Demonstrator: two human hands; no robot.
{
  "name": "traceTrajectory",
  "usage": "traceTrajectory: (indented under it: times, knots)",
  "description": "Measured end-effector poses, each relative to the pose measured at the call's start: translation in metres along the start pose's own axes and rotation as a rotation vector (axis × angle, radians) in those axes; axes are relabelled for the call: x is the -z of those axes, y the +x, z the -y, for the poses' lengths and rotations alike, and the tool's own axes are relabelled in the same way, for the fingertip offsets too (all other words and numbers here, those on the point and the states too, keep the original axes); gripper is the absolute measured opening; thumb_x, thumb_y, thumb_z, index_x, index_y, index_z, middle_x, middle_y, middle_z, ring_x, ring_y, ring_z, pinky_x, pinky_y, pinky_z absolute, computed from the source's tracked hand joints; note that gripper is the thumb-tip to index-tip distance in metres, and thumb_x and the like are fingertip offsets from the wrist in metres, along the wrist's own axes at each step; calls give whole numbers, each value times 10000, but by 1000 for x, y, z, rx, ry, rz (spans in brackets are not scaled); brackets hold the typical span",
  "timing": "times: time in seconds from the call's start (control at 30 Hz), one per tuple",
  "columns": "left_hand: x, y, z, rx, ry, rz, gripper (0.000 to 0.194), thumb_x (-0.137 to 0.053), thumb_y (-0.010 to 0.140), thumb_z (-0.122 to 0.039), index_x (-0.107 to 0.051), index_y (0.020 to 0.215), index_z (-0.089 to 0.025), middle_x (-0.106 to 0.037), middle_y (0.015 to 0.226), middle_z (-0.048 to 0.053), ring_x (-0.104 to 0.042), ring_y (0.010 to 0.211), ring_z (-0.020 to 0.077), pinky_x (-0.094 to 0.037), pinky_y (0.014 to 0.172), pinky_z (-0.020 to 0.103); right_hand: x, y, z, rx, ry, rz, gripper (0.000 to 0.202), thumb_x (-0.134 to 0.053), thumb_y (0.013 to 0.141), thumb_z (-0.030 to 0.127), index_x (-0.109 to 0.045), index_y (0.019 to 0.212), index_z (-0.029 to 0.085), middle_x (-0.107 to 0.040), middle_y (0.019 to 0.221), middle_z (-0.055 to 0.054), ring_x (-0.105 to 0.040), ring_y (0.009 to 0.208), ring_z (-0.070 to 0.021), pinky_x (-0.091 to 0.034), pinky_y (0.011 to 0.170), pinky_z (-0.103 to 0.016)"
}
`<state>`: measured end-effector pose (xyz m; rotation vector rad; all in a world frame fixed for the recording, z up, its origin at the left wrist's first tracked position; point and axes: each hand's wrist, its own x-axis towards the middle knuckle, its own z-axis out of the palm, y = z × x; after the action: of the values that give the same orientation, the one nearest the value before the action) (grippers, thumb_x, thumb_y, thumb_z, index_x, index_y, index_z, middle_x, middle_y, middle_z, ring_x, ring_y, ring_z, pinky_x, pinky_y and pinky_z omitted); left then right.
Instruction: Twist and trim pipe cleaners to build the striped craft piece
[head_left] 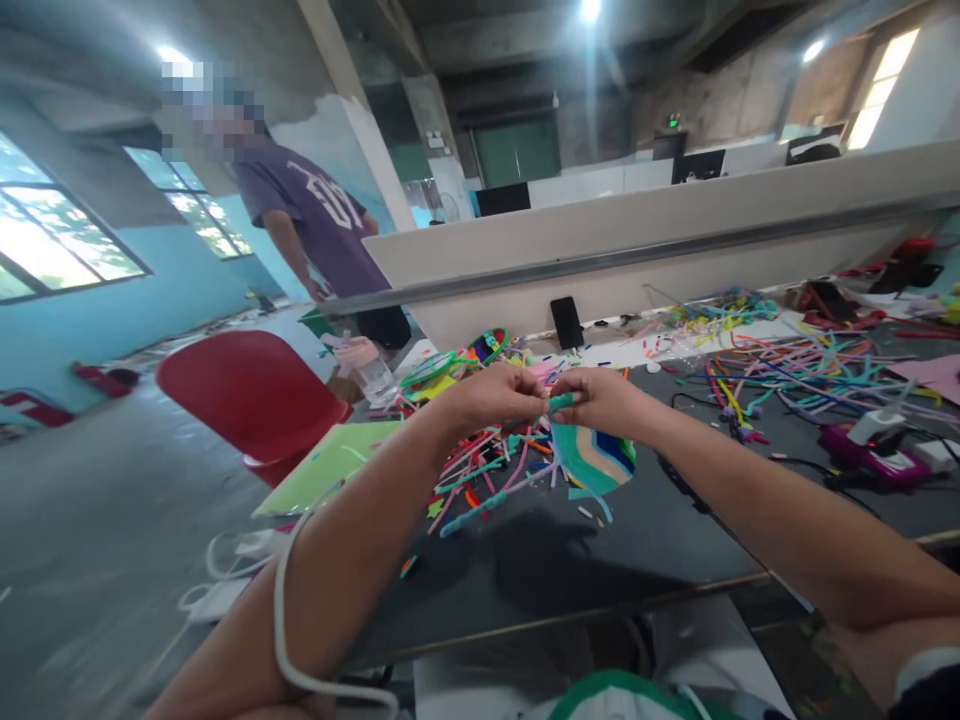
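Above the dark table [480,590], my left hand [504,394] and my right hand [600,398] meet, fingers pinched close together. A round piece with wavy teal, cream and blue stripes [589,455] hangs just below my right hand, and its teal upper edge is between my right fingers. My left fingertips touch that same edge, but what they pinch is too small to make out. Under and beside my hands lies a pile of colourful fuzzy sticks [480,480]. A light blue twisted strand [472,515] reaches toward the table's front.
More fuzzy sticks [780,375] spread at right, near a purple power strip [874,455]. A black phone [566,322] leans at the divider [645,225]. At left are a bottle [367,370], a green packet [330,465], a red chair [247,395] and a standing person [315,215].
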<state>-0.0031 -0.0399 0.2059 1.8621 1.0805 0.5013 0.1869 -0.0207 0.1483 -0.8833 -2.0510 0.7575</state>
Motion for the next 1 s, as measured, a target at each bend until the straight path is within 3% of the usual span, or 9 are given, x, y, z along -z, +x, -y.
traceTrajectory:
  times: [0.13,0.3,0.47,0.6,0.73,0.87,1.0]
  knots:
    - [-4,0,-4,28,-132,11,260,-698,721,-382,-680,705,-123,-573,526,35,-492,405,97,-371,400,208,2,-14,-3,-78,212,-31,86,-695,688,263,-704,747,201,-491,484,54,-418,472,-88,-294,487,-231]
    - [2,-2,7,34,-392,-103,502,-590,774,-567,-665,984,-117,-632,698,77,-573,495,122,-461,455,239,-1,-29,-4,-183,590,-126,205,-753,640,253,-731,839,208,-607,563,27,-502,496,-107,-368,494,-240]
    - [47,-19,23,36,-304,-103,402,-697,736,-436,-680,1010,-141,-675,862,118,-608,594,134,-509,558,263,0,-36,-5,-277,796,-166,209,-786,606,229,-723,801,193,-682,658,3,-586,560,-118,-450,563,-249]
    - [75,-31,33,-74,-341,-278,291,-778,655,-322,-706,880,-154,-666,753,74,-603,619,141,-492,571,246,-1,-34,-8,-256,966,-134,224,-795,610,232,-711,813,183,-702,687,2,-629,599,-122,-487,614,-247]
    - [58,-20,38,-195,-314,-361,206,-763,668,-286,-696,811,-154,-649,697,36,-587,617,123,-473,596,235,-13,-26,-17,-271,1127,-91,243,-789,620,222,-693,837,171,-712,698,-2,-654,607,-136,-515,640,-260]
    - [22,10,36,-201,-197,-282,208,-751,676,-308,-703,796,-144,-651,663,31,-584,602,122,-470,608,241,-27,-17,-34,-332,1312,-29,288,-790,609,180,-680,874,168,-722,725,-10,-672,625,-147,-535,653,-270]
    - [2,36,36,-222,-189,-186,214,-756,670,-306,-708,791,-136,-645,652,27,-567,584,113,-461,603,234,-32,-15,-51,-314,1364,-6,313,-791,617,184,-675,907,155,-718,736,-5,-663,611,-128,-527,639,-246]
